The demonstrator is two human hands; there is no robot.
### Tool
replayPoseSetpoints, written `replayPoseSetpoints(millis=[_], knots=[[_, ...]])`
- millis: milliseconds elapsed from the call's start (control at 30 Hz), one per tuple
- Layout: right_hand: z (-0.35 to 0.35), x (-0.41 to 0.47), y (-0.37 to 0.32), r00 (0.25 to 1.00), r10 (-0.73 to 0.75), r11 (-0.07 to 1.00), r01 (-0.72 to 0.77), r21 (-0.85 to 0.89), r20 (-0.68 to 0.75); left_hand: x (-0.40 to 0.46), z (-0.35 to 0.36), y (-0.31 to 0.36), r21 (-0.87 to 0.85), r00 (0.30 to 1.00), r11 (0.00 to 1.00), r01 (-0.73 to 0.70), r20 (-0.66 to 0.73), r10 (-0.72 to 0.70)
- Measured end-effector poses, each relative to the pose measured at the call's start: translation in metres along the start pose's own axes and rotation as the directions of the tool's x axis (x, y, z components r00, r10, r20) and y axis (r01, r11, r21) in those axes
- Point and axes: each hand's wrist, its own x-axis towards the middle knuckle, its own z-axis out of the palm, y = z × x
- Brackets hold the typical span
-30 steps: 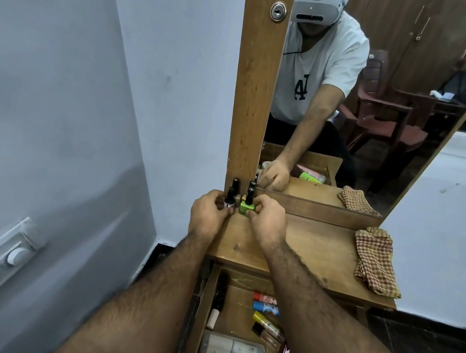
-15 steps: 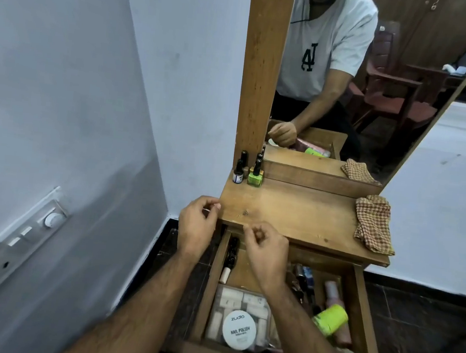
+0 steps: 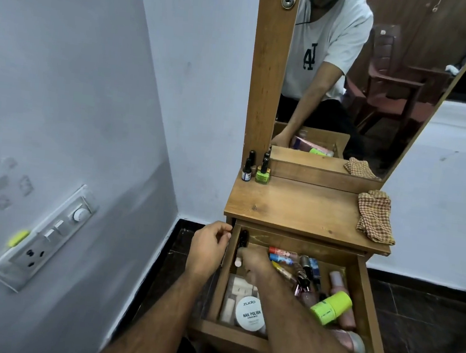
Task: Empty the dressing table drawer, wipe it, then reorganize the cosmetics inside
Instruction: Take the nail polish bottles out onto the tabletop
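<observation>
Pale wall corner, wooden counter (image 3: 294, 208) under a mirror. Both hands have dropped from the counter's back corner to the open drawer (image 3: 358, 290). Left hand (image 3: 208, 250) loosely curled, empty, at its edge. Right hand (image 3: 253, 260) reaching in, closing on a black tube (image 3: 242, 242). Emptying continues. Count: three nail polish bottles (image 3: 257, 168) on the counter, one checked cloth (image 3: 375, 217); the drawer is mostly full.

The right forearm (image 3: 293, 306) hides part of the drawer (image 3: 359, 278); right hand's fingertips (image 3: 242, 253) blurred beside the black tube (image 3: 243, 238).
</observation>
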Motion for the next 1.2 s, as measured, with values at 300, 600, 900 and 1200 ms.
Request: replayPoseSetpoints(millis=[300,600,900,1200], knots=[[-0.021,0.005,0.008,0.989,0.098,0.972,-0.073,-0.222,0.106,0.014,0.017,0.016,0.157,0.989,0.981,-0.110,0.119,0.092],[-0.029,0.003,0.014,0.999,0.006,0.988,0.002,-0.155,0.051,0.030,0.027,0.022,0.397,0.948,0.890,-0.226,0.298,0.108],[-0.084,-0.001,0.027,0.967,-0.220,0.810,0.108,-0.576,-0.127,0.026,0.038,0.025,0.569,0.942,0.766,-0.299,0.305,0.141],[-0.081,-0.008,0.038,0.931,-0.366,0.539,0.203,-0.817,-0.010,0.016,0.045,0.039,0.776,0.933,0.530,-0.341,0.349,0.089]])
